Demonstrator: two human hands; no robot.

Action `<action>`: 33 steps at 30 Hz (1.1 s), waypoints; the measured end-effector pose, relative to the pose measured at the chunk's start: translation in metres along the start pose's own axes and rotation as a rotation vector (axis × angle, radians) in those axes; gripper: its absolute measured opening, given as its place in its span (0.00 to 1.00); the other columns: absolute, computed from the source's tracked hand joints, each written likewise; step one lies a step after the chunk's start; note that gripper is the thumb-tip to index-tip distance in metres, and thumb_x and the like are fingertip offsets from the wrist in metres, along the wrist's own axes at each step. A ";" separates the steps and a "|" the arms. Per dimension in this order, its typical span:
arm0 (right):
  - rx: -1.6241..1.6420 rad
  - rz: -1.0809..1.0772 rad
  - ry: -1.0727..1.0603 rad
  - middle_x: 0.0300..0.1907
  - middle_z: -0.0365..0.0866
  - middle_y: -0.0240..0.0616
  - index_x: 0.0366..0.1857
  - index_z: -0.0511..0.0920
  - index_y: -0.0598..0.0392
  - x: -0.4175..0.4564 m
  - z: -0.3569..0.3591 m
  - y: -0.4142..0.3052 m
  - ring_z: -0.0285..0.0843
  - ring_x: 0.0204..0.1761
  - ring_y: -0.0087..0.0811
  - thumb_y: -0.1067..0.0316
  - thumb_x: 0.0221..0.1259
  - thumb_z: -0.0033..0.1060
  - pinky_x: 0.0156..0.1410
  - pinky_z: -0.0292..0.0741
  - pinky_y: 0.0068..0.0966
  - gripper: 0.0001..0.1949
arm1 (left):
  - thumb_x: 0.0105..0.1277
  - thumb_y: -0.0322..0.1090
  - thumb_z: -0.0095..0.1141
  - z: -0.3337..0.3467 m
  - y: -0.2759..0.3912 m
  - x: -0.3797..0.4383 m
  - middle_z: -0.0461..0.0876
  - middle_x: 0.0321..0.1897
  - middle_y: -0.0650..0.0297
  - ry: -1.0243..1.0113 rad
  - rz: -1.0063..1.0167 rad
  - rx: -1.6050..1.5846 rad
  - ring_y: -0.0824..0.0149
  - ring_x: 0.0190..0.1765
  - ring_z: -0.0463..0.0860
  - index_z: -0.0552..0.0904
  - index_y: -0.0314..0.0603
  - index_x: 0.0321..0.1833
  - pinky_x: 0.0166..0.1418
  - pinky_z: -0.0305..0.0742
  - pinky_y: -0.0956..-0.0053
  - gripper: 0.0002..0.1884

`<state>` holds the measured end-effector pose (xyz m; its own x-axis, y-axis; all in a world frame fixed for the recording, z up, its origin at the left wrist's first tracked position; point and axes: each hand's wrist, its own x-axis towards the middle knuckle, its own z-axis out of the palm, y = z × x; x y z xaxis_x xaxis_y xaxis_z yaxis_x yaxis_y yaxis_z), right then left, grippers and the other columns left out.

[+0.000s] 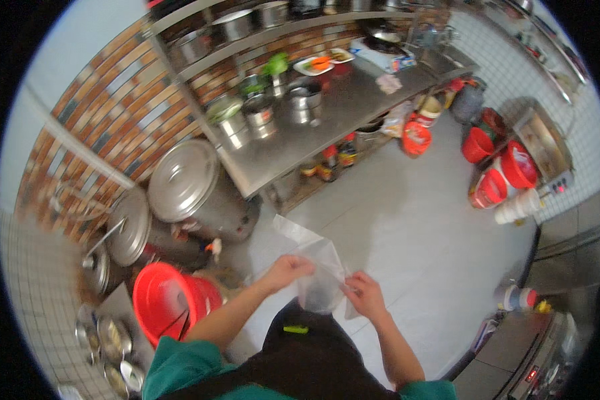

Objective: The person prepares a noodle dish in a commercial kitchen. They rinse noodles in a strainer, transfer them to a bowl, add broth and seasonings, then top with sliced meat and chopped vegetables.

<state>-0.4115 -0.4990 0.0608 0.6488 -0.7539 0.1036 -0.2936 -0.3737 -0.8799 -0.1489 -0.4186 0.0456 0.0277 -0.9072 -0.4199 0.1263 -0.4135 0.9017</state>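
Observation:
A clear plastic bag (321, 280) hangs in front of my dark apron (310, 350), above the floor. My left hand (291, 271) pinches it near its left edge. On the opposite side, my right hand (364, 294) grips the bag between thumb and fingers. The whitish upper part of the bag slants up and to the left, past both hands. I cannot tell whether anything is inside it.
A stainless steel worktable (280, 150) bears metal pots and food dishes. Large lidded pots (185, 180) and a red bucket (162, 300) stand left. Red buckets (520, 165) sit to the right, past the grey floor (420, 240). A metal appliance (510, 350) stands at lower right.

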 end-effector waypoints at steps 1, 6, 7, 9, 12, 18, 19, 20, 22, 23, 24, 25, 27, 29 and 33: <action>0.034 0.066 0.054 0.39 0.80 0.40 0.42 0.84 0.57 0.006 -0.016 0.015 0.83 0.34 0.35 0.73 0.54 0.71 0.36 0.79 0.27 0.11 | 0.68 0.39 0.64 0.012 0.006 0.034 0.88 0.39 0.64 0.023 0.000 0.024 0.73 0.43 0.83 0.87 0.36 0.45 0.50 0.77 0.75 0.13; -0.019 0.356 0.532 0.43 0.81 0.39 0.46 0.83 0.60 0.029 -0.131 0.065 0.81 0.39 0.30 0.75 0.59 0.68 0.42 0.79 0.23 0.12 | 0.65 0.37 0.67 0.080 0.073 0.184 0.86 0.29 0.66 0.077 -0.058 0.098 0.75 0.34 0.81 0.87 0.36 0.33 0.40 0.76 0.76 0.10; 0.094 0.401 0.689 0.44 0.80 0.38 0.48 0.83 0.60 0.027 -0.149 0.079 0.81 0.40 0.28 0.75 0.60 0.67 0.43 0.78 0.23 0.12 | 0.65 0.38 0.67 0.093 0.100 0.210 0.86 0.29 0.66 0.072 -0.094 0.113 0.75 0.34 0.81 0.87 0.36 0.33 0.39 0.76 0.76 0.10; 0.030 0.488 0.904 0.48 0.79 0.38 0.58 0.77 0.62 0.041 -0.192 0.081 0.79 0.45 0.27 0.76 0.63 0.63 0.49 0.77 0.23 0.19 | 0.66 0.41 0.65 0.105 0.116 0.269 0.87 0.31 0.64 0.013 -0.035 0.227 0.74 0.36 0.82 0.88 0.36 0.38 0.41 0.77 0.76 0.13; 0.208 0.293 1.208 0.58 0.75 0.44 0.68 0.66 0.64 0.080 -0.240 0.089 0.76 0.54 0.31 0.77 0.65 0.57 0.59 0.75 0.25 0.26 | 0.70 0.41 0.61 0.130 0.143 0.361 0.88 0.34 0.61 -0.143 0.104 0.369 0.73 0.39 0.84 0.87 0.33 0.47 0.46 0.79 0.74 0.16; -0.055 0.165 0.945 0.52 0.76 0.41 0.66 0.69 0.59 0.206 -0.313 0.185 0.77 0.51 0.33 0.75 0.60 0.64 0.52 0.76 0.29 0.27 | 0.76 0.41 0.52 0.231 0.177 0.501 0.86 0.41 0.65 -0.470 -0.051 0.110 0.74 0.42 0.82 0.82 0.36 0.57 0.48 0.78 0.77 0.17; -0.232 0.156 0.759 0.50 0.78 0.42 0.62 0.74 0.58 0.237 -0.338 0.197 0.78 0.49 0.36 0.73 0.58 0.67 0.51 0.77 0.30 0.25 | 0.77 0.42 0.51 0.248 0.196 0.514 0.85 0.42 0.65 -0.405 -0.055 0.194 0.74 0.42 0.81 0.82 0.36 0.58 0.49 0.78 0.77 0.18; -0.214 0.215 0.708 0.49 0.78 0.43 0.58 0.77 0.57 0.270 -0.353 0.203 0.79 0.47 0.39 0.71 0.57 0.70 0.50 0.77 0.32 0.23 | 0.79 0.44 0.46 0.254 0.178 0.544 0.85 0.44 0.64 -0.404 -0.004 0.073 0.71 0.45 0.80 0.81 0.37 0.60 0.51 0.77 0.73 0.20; -0.282 0.215 0.651 0.48 0.78 0.46 0.52 0.81 0.55 0.328 -0.383 0.227 0.81 0.47 0.44 0.65 0.54 0.74 0.49 0.79 0.34 0.20 | 0.79 0.45 0.45 0.271 0.213 0.579 0.85 0.45 0.64 -0.251 -0.110 -0.236 0.68 0.46 0.80 0.80 0.39 0.61 0.53 0.76 0.70 0.21; -0.260 0.212 0.600 0.48 0.78 0.46 0.52 0.81 0.54 0.352 -0.398 0.242 0.81 0.47 0.44 0.64 0.54 0.74 0.48 0.80 0.35 0.21 | 0.79 0.46 0.44 0.277 0.234 0.594 0.85 0.46 0.64 -0.172 -0.160 -0.391 0.67 0.47 0.80 0.80 0.39 0.62 0.54 0.75 0.68 0.21; -0.234 0.204 0.551 0.48 0.79 0.46 0.52 0.81 0.54 0.380 -0.414 0.249 0.82 0.48 0.44 0.64 0.54 0.74 0.48 0.80 0.36 0.21 | 0.77 0.48 0.47 0.269 0.253 0.609 0.84 0.47 0.62 -0.090 -0.022 0.009 0.64 0.49 0.80 0.81 0.39 0.60 0.57 0.74 0.66 0.22; -0.215 0.211 0.488 0.48 0.79 0.46 0.52 0.81 0.54 0.403 -0.429 0.254 0.82 0.49 0.44 0.63 0.53 0.73 0.48 0.80 0.36 0.21 | 0.76 0.49 0.49 0.265 0.263 0.628 0.85 0.46 0.61 -0.074 0.022 0.091 0.65 0.48 0.80 0.82 0.38 0.59 0.56 0.74 0.67 0.22; -0.253 0.116 0.309 0.51 0.78 0.47 0.58 0.78 0.50 0.455 -0.460 0.265 0.82 0.51 0.46 0.58 0.59 0.69 0.50 0.81 0.38 0.23 | 0.75 0.49 0.51 0.260 0.281 0.668 0.85 0.45 0.60 -0.056 0.100 0.242 0.67 0.47 0.81 0.83 0.37 0.57 0.54 0.76 0.69 0.22; -0.333 0.021 0.083 0.54 0.77 0.48 0.63 0.74 0.47 0.508 -0.492 0.286 0.82 0.50 0.50 0.53 0.63 0.64 0.51 0.81 0.40 0.25 | 0.73 0.45 0.57 0.257 0.297 0.711 0.86 0.41 0.61 0.013 0.014 -0.057 0.71 0.42 0.83 0.84 0.36 0.51 0.47 0.77 0.74 0.18; -0.186 -0.030 -0.251 0.67 0.69 0.53 0.70 0.65 0.54 0.608 -0.573 0.329 0.70 0.66 0.53 0.51 0.64 0.62 0.70 0.70 0.42 0.33 | 0.70 0.41 0.61 0.241 0.309 0.787 0.86 0.37 0.64 0.161 0.070 -0.353 0.72 0.38 0.82 0.85 0.37 0.47 0.41 0.76 0.76 0.13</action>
<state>-0.5163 -1.3898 0.1000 0.8053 -0.5928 -0.0095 -0.3798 -0.5036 -0.7759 -0.3273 -1.2794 0.0182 0.1999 -0.8969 -0.3944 0.4512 -0.2730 0.8496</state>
